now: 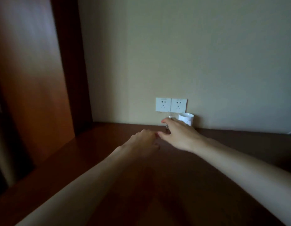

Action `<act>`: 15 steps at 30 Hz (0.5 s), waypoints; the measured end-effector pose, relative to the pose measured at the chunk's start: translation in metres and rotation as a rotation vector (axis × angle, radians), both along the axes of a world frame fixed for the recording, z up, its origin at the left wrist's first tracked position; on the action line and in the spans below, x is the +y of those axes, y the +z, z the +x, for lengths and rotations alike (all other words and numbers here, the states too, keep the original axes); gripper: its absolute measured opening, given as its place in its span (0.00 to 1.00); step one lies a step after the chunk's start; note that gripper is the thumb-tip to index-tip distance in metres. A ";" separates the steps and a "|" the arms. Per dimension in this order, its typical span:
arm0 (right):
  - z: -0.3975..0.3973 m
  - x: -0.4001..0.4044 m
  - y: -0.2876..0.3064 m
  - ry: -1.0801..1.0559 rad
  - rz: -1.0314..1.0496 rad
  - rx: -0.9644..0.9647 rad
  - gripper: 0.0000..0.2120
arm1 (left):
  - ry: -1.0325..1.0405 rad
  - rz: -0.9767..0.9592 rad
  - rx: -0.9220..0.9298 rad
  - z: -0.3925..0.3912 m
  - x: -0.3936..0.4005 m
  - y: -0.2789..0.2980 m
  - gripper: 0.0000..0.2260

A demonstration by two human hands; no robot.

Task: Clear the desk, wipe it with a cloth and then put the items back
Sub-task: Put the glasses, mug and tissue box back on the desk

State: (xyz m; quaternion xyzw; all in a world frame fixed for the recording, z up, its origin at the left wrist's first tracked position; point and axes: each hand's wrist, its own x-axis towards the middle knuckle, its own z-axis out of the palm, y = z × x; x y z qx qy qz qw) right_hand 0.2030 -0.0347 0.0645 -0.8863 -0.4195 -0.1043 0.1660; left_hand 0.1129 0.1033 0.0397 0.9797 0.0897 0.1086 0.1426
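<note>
Both hands reach for the back of the counter, by the wall.

The right hand (177, 132) stretches out, fingers spread, round a clear glass (170, 119); blur hides whether it grips yet. The left hand (141, 141) hangs loosely curled, holding nothing I can see. A white mug (187, 119) stands just beside the glass, under the sockets (170, 105). Best move: close firmly low on the glass, lift straight, don't knock the mug. The counter (92, 160) looks otherwise bare.
</note>
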 end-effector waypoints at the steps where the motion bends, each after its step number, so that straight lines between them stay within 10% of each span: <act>1: -0.029 -0.001 0.002 0.036 -0.010 -0.025 0.27 | 0.016 0.006 -0.022 -0.035 -0.002 0.003 0.03; 15: -0.367 0.099 -0.070 0.692 0.040 0.041 0.22 | 0.306 0.470 0.162 -0.478 0.119 -0.050 0.22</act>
